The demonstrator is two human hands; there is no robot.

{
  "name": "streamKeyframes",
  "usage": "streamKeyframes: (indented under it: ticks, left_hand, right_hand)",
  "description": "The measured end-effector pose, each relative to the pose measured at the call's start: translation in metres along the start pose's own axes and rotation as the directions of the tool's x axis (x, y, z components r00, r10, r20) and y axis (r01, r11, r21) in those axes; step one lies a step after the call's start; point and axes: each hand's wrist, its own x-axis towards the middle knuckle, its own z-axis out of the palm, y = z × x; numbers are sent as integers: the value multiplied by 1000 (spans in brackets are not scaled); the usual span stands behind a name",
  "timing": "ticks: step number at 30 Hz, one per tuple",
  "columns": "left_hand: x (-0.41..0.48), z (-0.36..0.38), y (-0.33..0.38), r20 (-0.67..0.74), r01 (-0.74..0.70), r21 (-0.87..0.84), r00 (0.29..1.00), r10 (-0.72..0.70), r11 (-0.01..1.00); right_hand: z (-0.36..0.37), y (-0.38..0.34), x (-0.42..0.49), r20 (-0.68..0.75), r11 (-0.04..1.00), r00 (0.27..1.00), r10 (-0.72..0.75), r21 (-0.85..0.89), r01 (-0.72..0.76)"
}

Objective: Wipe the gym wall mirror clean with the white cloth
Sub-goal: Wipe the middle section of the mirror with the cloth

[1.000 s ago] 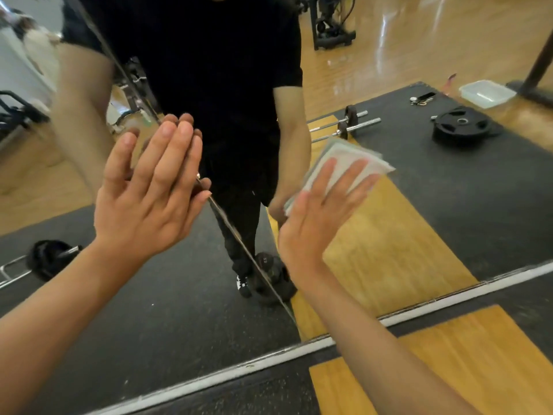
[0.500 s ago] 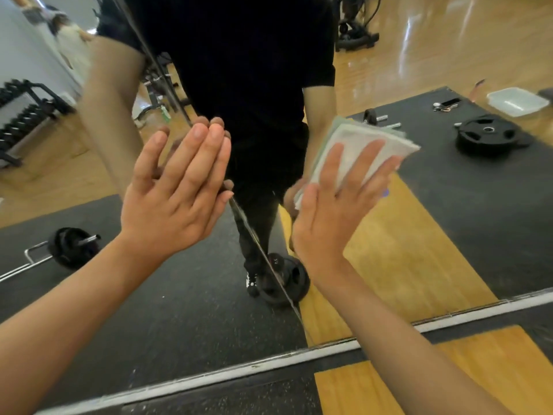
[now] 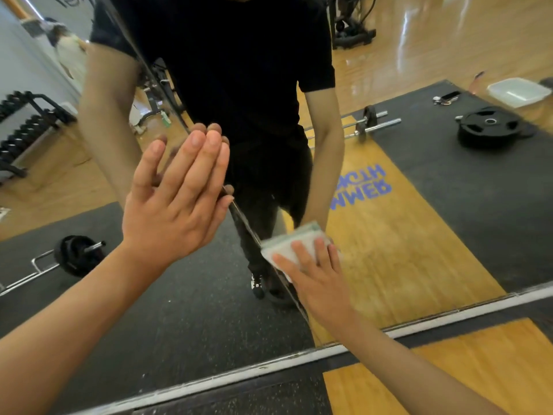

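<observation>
On the mirror (image 3: 419, 250), white cloth (image 3: 285, 245) lies beneath the right hand (image 3: 317, 283).

The mirror (image 3: 449, 205) is smooth, glossy glass; the white cloth (image 3: 281, 245) looks soft, matt. Along the bottom, the trim strip (image 3: 209, 381) seems scuffed metal; lower right, the wood floor (image 3: 449, 378) is varnished.
</observation>
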Motion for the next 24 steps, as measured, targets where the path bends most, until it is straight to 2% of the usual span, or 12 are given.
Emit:
streamKeyframes:
  ticks: [4,7,9,12,14,17,20,22,24]
  left_hand:
    - [2,1,-1,-11,9,-18,1000,-9,1000]
    - [0,2,0,-5,17,-3,1000,-17,1000]
    - [1,3,-1,-11,3,6,1000,-3,1000]
    - [0,1,0,-27,16,-3,1000,-16,1000]
    - [-1,1,2,-25,12,9,1000,-12,1000]
    - [0,0,2,-27,15,-7,1000,-15,1000]
    - [-2,2,0,-36,-6,-15,999,6,1000]
    - [2,5,-2,-48,-66,-33,997,65,997]
    - [5,6,-4,-43,-100,-24,994,99,995]
  right_hand:
    - [-35,-35,103,-198,982,968,157,133,-133]
    - [-19,-35,94,-265,987,953,143,106,-119]
    - [6,-32,51,-206,988,969,134,99,-116]
    - [45,-23,-40,7,986,992,130,100,-130]
    - [52,-20,-87,158,966,969,187,147,-211]
    - [42,-32,-94,253,889,910,330,241,-389]
    - [18,-56,-29,171,759,854,491,398,-516]
    - [4,-66,23,54,642,751,658,481,-597]
    - [-2,-79,51,13,529,629,778,529,-664]
